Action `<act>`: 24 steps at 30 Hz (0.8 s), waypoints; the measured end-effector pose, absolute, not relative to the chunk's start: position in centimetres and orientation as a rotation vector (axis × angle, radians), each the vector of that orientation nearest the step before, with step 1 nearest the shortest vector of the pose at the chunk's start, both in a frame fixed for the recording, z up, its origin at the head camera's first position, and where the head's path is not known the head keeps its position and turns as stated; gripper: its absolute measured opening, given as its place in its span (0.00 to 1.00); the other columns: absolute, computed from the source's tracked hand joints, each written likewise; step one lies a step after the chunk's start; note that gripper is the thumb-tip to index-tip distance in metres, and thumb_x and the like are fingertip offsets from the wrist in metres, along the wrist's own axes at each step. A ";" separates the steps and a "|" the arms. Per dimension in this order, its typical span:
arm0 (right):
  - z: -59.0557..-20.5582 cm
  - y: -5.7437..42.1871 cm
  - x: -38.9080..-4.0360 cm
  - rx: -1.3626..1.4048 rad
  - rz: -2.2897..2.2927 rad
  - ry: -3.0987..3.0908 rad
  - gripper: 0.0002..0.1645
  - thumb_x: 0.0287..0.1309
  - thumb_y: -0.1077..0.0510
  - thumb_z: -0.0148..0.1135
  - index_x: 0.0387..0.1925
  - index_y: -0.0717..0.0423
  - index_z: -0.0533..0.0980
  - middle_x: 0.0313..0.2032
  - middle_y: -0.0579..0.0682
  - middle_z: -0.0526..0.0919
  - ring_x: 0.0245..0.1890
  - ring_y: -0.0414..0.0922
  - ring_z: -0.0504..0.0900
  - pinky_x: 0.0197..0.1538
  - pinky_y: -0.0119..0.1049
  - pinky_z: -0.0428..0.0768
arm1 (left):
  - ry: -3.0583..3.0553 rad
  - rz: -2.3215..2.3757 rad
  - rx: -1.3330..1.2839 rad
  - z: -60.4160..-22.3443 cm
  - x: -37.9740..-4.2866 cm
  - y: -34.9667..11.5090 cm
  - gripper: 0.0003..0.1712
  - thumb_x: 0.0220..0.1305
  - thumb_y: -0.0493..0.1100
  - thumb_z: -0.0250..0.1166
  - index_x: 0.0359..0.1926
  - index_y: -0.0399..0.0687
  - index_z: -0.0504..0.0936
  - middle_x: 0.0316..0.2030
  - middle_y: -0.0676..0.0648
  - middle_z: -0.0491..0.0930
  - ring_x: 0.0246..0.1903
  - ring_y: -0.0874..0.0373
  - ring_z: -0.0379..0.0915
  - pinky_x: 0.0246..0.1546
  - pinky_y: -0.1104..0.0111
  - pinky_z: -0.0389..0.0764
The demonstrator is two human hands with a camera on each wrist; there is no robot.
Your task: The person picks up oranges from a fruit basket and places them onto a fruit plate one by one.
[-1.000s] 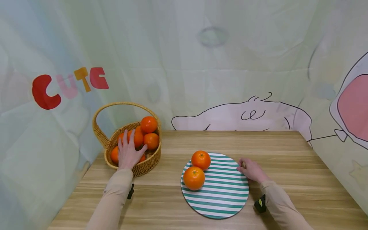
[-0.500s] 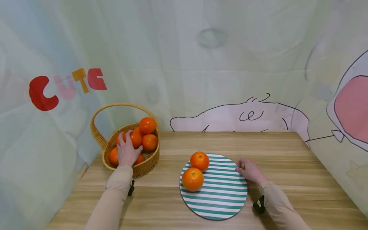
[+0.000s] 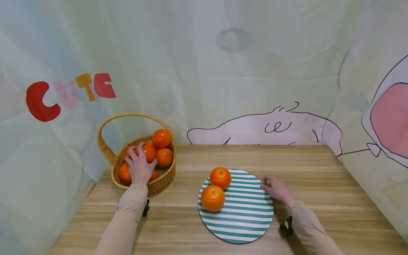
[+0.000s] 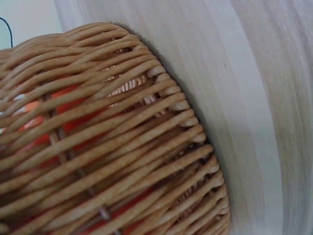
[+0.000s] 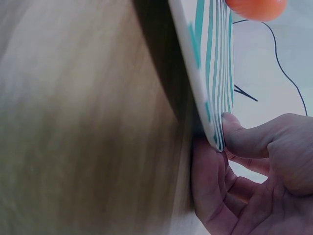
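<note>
The left hand [image 3: 141, 168], nearer the basketed oranges [image 3: 164, 157], reaches inside the wicker basket [image 3: 163, 185], fingers spread; I cannot tell whether they grip anything. One orange [image 3: 154, 176] shows low beside the palm, roundish, without a long axis, stem end unseen. The right hand [image 3: 278, 188] pinches the striped round board's [image 3: 245, 216] far-right rim.

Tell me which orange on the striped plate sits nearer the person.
The front orange, lower in the head view; the rear orange sits beyond it, farther up the striped plate.
</note>
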State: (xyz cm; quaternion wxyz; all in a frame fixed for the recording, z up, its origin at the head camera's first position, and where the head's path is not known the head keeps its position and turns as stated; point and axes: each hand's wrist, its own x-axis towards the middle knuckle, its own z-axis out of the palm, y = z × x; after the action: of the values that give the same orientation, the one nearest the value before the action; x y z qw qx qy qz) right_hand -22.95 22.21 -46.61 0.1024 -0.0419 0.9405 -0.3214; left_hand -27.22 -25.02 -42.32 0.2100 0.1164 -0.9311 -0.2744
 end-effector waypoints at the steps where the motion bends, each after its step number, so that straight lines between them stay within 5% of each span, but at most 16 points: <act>1: -46.6 22.2 -22.9 -0.120 -0.947 2.775 0.06 0.68 0.58 0.60 0.41 0.57 0.74 0.30 0.52 0.76 0.27 0.45 0.74 0.26 0.35 0.75 | -2.580 -0.758 0.321 -42.3 -27.2 -25.0 0.45 0.62 0.44 0.70 0.74 0.50 0.55 0.70 0.32 0.48 0.64 0.24 0.50 0.45 0.31 0.75; 13: -45.9 21.9 -22.4 -0.134 -0.937 2.785 0.05 0.68 0.60 0.59 0.40 0.59 0.74 0.29 0.52 0.75 0.26 0.45 0.72 0.27 0.35 0.72 | -2.437 -0.755 0.276 -42.1 -26.3 -24.4 0.44 0.53 0.48 0.76 0.67 0.50 0.64 0.64 0.35 0.54 0.62 0.33 0.54 0.41 0.35 0.77; 24: -45.8 21.9 -22.4 -0.121 -0.936 2.775 0.06 0.68 0.59 0.59 0.40 0.59 0.74 0.30 0.52 0.75 0.28 0.46 0.73 0.28 0.35 0.72 | -2.359 -0.879 0.164 -40.8 -23.9 -22.8 0.43 0.59 0.53 0.73 0.70 0.48 0.61 0.64 0.31 0.63 0.62 0.33 0.60 0.60 0.37 0.66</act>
State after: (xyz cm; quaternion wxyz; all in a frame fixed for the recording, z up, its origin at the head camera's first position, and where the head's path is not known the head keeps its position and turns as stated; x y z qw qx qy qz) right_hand -22.43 21.90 -45.79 0.1051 -0.0412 0.9415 -0.3174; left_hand -23.93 -22.80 -40.80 0.3046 0.0618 -0.8907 -0.3318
